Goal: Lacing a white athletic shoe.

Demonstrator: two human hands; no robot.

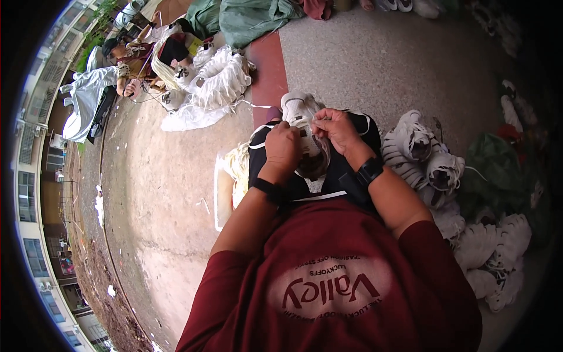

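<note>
A white sneaker (300,112) rests on my lap, toe pointing away from me, its opening toward my body. My left hand (281,146) grips the shoe's left side near the tongue. My right hand (335,129) pinches something at the lacing area on the shoe's right side; whether it is a lace end I cannot tell. Both wrists wear black bands. A black cloth with white trim (363,132) lies under the shoe across my knees.
A heap of white sneakers (446,176) lies on the ground to my right. More white shoes (220,82) are piled at the far left beside a seated person (138,61). Green sacks (246,17) lie at the top. A red painted strip (267,70) runs ahead.
</note>
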